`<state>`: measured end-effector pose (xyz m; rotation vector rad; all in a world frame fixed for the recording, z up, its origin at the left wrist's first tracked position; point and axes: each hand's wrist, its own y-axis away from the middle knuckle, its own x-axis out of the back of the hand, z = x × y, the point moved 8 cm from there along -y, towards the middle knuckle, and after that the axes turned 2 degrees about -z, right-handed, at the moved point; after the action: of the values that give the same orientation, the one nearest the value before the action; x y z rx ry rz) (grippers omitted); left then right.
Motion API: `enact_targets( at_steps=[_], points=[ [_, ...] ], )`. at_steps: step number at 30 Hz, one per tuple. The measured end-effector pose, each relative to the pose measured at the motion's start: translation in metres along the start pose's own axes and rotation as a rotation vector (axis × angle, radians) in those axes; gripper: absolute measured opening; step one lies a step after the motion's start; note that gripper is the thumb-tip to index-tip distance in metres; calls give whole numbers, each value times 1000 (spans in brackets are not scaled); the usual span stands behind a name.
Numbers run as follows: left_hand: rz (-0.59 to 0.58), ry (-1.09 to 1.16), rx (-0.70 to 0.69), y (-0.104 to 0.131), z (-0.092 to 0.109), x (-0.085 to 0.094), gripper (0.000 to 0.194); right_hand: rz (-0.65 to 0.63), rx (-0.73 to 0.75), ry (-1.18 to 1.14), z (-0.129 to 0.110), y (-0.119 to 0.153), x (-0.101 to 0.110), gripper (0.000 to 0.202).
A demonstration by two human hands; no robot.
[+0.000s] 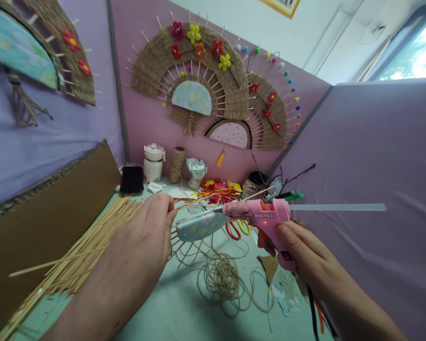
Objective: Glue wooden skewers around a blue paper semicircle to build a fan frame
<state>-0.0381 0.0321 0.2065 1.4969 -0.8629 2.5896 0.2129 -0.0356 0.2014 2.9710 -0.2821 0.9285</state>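
My right hand (pixel 303 244) is wrapped round the grip of a pink hot glue gun (pixel 250 211), which points left. A red light glows on its side, and a long translucent glue stick (pixel 337 207) sticks out of its back. Between the hands is a small half-round fan base (pixel 200 227) covered in pale blue flowered cloth, with thin sticks fanning out from it. My left hand (pixel 147 237) has its fingers closed on the near left end of this fan base. The glue gun's nozzle (pixel 218 210) is at the base's upper edge; whether it touches cannot be made out.
A tangled heap of twine (pixel 222 277) lies on the table below the fan base. Bamboo sticks (pixel 81 246) are piled at left beside a cardboard panel (pixel 46 246). Behind stand a white jar (pixel 154 163) and a twine spool (pixel 178 164). Scissors (pixel 233 230) lie near the gun.
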Motion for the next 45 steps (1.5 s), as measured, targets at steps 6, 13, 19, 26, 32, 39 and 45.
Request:
enact_targets(
  at_steps=[6, 13, 19, 26, 32, 39, 45],
  points=[
    [8, 4, -4, 0, 0, 0, 16, 81, 10, 19, -1, 0, 9, 50],
    [13, -15, -16, 0, 0, 0, 18, 77, 20, 24, 5, -2, 17, 52],
    [11, -13, -6, -1, -1, -2, 18, 44, 6, 25, 11, -2, 16, 53],
    [12, 3, -7, 0, -1, 0, 18, 102, -3, 6, 7, 1, 22, 50],
    [10, 6, -16, 0, 0, 0, 18, 119, -2, 3, 5, 1, 21, 51],
    [20, -13, -26, -1, 0, -1, 17, 47, 9, 11, 0, 0, 11, 48],
    [11, -11, -18, -1, 1, -1, 17, 0, -1, -19, 3, 1, 10, 49]
  ],
)
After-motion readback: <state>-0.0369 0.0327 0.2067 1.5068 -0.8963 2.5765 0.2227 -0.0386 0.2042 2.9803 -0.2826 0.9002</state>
